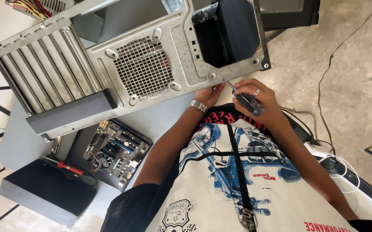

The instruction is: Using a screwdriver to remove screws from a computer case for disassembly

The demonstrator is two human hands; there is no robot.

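A bare grey metal computer case (186,56) lies on the table with its rear panel facing me: fan grille (143,66), slot covers and an empty power-supply opening (227,36). My right hand (259,101), with a ring on it, grips a screwdriver (244,99) with a dark handle. Its tip points at the panel's lower edge below that opening. My left hand (209,94), a metal bracelet on the wrist, touches the case's edge just left of the tip.
A motherboard (115,152) rests on a dark panel on the grey table (18,141). A red-handled tool (69,167) lies on a black box (44,191). Bundled wires (31,6) show at top left. Cables (336,159) trail over the floor at right.
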